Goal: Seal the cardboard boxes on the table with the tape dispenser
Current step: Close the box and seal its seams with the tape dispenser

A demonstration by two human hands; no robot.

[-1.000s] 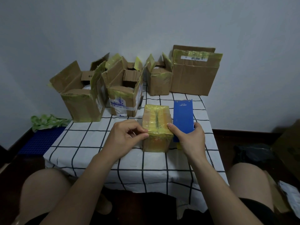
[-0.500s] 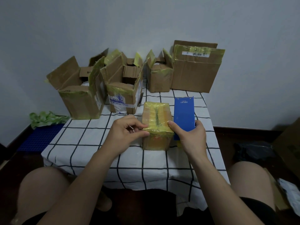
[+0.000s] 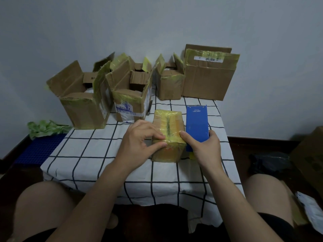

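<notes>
A small cardboard box (image 3: 168, 124) wrapped in yellowish tape stands near the middle of the checked table (image 3: 90, 151). My left hand (image 3: 139, 142) grips its near left corner, fingertips and thumb on the taped front edge. My right hand (image 3: 204, 149) holds the blue tape dispenser (image 3: 197, 123) against the box's right side, with the index finger on the near right corner of the box top. Several open boxes stand behind: a large one at left (image 3: 83, 109), one with a printed label (image 3: 131, 103), a small one (image 3: 170, 84), and a tall one (image 3: 208, 79).
The wall runs right behind the row of boxes. A blue mat (image 3: 40, 149) and a green bag (image 3: 45, 128) lie on the floor at left. A dark bag (image 3: 269, 163) and more cardboard (image 3: 309, 154) sit at right. My knees flank the table's near edge.
Both hands keep their hold on the small box and dispenser; the left thumb and fingers have shifted slightly along the front edge. The camera view has dropped a little.
</notes>
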